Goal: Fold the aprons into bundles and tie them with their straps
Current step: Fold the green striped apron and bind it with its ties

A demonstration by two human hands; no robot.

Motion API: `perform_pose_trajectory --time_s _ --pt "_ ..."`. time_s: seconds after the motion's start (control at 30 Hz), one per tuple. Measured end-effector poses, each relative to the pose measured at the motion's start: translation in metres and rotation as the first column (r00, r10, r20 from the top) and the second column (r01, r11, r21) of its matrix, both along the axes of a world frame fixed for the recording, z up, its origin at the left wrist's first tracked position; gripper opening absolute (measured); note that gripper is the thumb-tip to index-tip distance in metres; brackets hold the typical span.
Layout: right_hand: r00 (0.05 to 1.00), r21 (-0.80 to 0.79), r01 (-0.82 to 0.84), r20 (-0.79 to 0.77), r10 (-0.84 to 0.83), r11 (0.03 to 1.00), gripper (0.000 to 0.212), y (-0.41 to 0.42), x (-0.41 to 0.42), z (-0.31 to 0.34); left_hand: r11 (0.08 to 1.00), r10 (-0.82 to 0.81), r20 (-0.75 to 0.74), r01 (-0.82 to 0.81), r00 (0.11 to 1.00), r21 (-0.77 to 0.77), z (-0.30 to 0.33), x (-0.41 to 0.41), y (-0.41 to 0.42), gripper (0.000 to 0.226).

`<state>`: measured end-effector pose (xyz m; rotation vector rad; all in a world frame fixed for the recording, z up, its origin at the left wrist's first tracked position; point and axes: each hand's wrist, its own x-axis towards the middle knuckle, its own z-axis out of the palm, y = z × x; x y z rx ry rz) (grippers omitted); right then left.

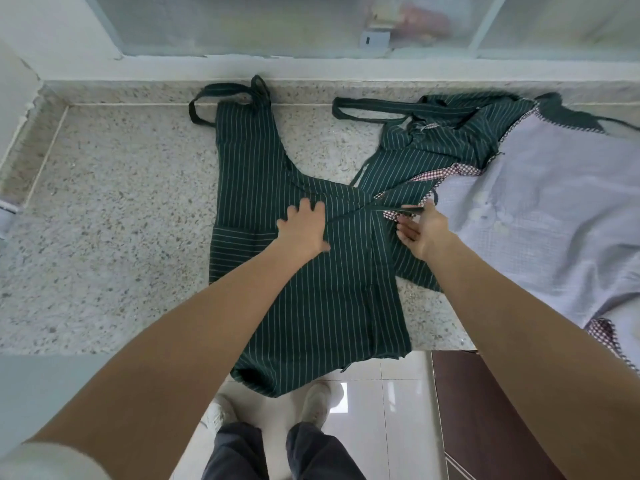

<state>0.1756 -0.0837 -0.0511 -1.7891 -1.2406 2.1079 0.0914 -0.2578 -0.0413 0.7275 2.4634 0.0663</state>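
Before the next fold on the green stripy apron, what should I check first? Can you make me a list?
1. Apron held down: ok. The left hand presses flat on the green striped apron.
2. Waist strap out of the way: ok. The right hand has a grip on the strap, lifted off the cloth.
3. Cloth smooth: not ok. Creases run near the middle.
4. All of it on the counter: not ok. The bottom hem hangs over the front edge.
5. Clear of the others: not ok. Its right side touches the second striped apron, which lies beside the lilac cloth.
6. Neck loop flat: ok.
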Motion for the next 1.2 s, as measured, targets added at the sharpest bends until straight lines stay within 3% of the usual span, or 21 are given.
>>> perform_pose_trajectory --time_s 0.1,0.2,0.4,0.57,0.77,0.9,1.0,1.07,1.13,1.2 --pt "0.989 -0.041 -0.149 -0.001 0.149 0.988 0.042 -0.004 -0.012 -0.005 0.989 -0.04 0.077 0.05 0.996 -0.136 -0.011 -0.006 -0.004 0.104" --pt "0.947 -0.028 -0.318 -0.051 0.317 0.948 0.043 -0.01 -0.023 -0.009 0.97 -0.145 -0.007 0.141 0.989 -0.2 -0.017 -0.009 -0.007 0.115" --pt "0.867 0.044 -0.388 -0.322 0.38 0.921 0.044 -0.013 -0.037 -0.006 0.905 -0.31 -0.132 0.25 0.941 -0.343 -0.021 -0.017 0.002 0.133" --pt "0.879 0.187 -0.256 -0.362 0.309 0.948 0.038 -0.007 -0.042 0.006 0.865 -0.367 -0.141 0.282 0.92 -0.415 -0.02 -0.025 0.01 0.14" --pt "0.994 0.426 -0.033 -0.077 0.073 0.904 0.018 0.036 -0.037 0.016 0.858 -0.389 -0.076 0.331 0.918 -0.393 -0.016 -0.035 0.008 0.139" --pt "0.986 0.471 0.06 0.108 -0.125 0.88 0.022 0.052 -0.026 0.014 0.818 -0.38 0.099 0.384 0.92 -0.428 0.0 -0.058 0.025 0.133" --pt "0.951 0.34 0.274 0.042 -0.306 0.899 0.028 0.052 -0.024 0.014 0.849 -0.342 0.119 0.36 0.932 -0.386 -0.001 -0.064 0.034 0.12" --pt "0.942 0.24 0.332 -0.034 -0.334 0.912 0.026 0.045 -0.026 0.017 0.918 -0.278 0.078 0.289 0.957 -0.27 -0.008 -0.061 0.032 0.098" --pt "0.978 0.208 0.203 0.001 -0.208 0.957 0.044 0.039 -0.027 0.017 0.973 -0.198 0.04 0.202 0.979 -0.114 -0.016 -0.058 0.03 0.071" --pt "0.963 0.332 -0.138 0.267 0.048 0.933 0.067 0.033 -0.023 0.016 0.984 -0.178 -0.027 0.178 0.984 0.027 -0.022 -0.055 0.029 0.051"
